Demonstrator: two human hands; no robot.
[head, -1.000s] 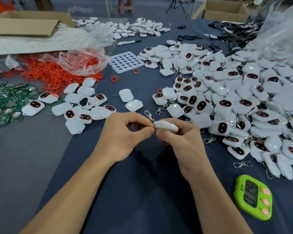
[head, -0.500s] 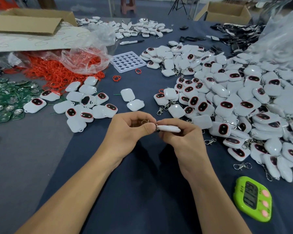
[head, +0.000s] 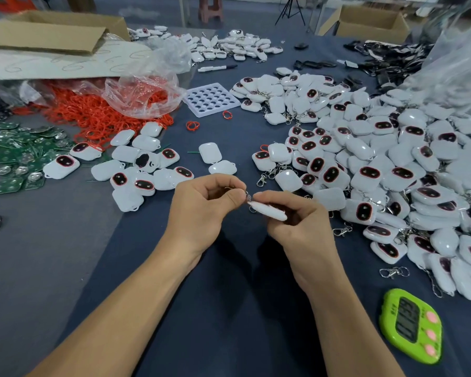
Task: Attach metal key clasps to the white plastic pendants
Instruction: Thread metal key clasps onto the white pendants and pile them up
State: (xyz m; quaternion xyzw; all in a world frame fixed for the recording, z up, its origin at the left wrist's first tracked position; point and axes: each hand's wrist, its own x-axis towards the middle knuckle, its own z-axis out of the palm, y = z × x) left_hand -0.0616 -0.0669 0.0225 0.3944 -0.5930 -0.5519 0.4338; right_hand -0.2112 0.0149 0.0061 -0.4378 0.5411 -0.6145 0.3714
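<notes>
Dark blue cloth table surface (head: 229,322) nearest, lime-green digital timer (head: 411,326) at its right. Just beyond, left hand (head: 201,210) pinching metal key clasp (head: 247,196) between thumb and forefinger, right hand (head: 302,227) gripping white plastic pendant (head: 268,210) edge-on, long axis slanting down to the right, loop end pointing left at the clasp. Farther off, heap of white pendants (head: 378,159) at right, red elastic loops (head: 93,118) at left.

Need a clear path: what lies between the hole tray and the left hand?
Two pendants lie there, with red rings nearer the tray, all short of the left hand. Head view.
</notes>
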